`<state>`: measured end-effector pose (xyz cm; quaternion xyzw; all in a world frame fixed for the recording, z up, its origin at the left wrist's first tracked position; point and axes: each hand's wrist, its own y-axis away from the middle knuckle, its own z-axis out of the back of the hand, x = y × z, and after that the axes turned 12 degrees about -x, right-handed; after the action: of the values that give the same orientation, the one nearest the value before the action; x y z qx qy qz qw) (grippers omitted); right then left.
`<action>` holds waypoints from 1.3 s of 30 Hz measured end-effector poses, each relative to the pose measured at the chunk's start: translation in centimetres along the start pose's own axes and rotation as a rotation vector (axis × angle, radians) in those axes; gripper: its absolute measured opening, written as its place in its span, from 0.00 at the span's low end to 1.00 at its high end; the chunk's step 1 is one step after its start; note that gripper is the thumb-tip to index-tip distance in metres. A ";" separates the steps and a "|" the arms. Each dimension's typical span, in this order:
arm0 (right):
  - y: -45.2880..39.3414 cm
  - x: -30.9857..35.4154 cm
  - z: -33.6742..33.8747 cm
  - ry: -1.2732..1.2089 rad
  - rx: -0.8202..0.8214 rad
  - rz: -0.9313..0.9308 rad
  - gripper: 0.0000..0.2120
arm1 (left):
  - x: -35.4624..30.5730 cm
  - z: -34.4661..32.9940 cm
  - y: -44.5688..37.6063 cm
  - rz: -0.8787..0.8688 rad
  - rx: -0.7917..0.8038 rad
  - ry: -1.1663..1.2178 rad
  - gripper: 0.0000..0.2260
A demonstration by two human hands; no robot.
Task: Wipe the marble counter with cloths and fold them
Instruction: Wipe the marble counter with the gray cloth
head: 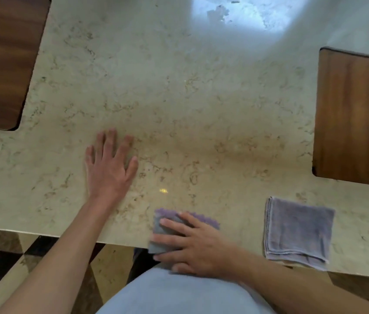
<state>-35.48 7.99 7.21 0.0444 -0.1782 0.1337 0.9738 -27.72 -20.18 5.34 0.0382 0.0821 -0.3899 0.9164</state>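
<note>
My right hand (192,243) lies flat on a small folded grey-and-purple cloth (167,219) at the near edge of the beige marble counter (190,109). Its fingers are spread and press the cloth down, and part of the cloth hangs over the edge. My left hand (109,166) rests flat on the bare marble to the left, fingers apart, holding nothing. A second cloth (299,232), grey-lilac and folded into a square, lies to the right of my right hand near the counter's edge.
Two dark wooden panels are set into the counter, one at the far left (4,62) and one at the right (355,118). A bright reflection (240,12) shines at the far middle. Below the near edge I see patterned floor (2,264) and my light blue shirt (179,293).
</note>
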 end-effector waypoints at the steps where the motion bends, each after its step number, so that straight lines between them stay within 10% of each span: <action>1: 1.6 -2.1 0.4 0.025 -0.028 0.009 0.23 | 0.0 0.0 0.0 0.005 0.000 -0.002 0.28; 9: 2.0 -22.2 7.8 0.242 -0.273 -1.026 0.27 | -0.5 0.1 -0.1 0.024 0.003 -0.013 0.29; 19: 0.5 -1.1 -0.7 -0.009 -0.084 -0.142 0.22 | -0.5 0.3 -0.1 0.040 -0.013 0.014 0.29; 26: 6.1 -20.0 6.7 0.075 -0.273 -1.057 0.26 | -0.6 0.2 0.0 0.033 -0.013 0.016 0.29; 39: 7.8 -18.1 5.3 0.171 -0.345 -1.502 0.31 | -0.5 -0.1 0.0 0.031 -0.007 -0.004 0.29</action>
<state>-55.70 10.38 5.98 -0.0093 -0.0427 -0.5888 0.8071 -28.05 -19.84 5.34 0.0356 0.0812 -0.3754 0.9226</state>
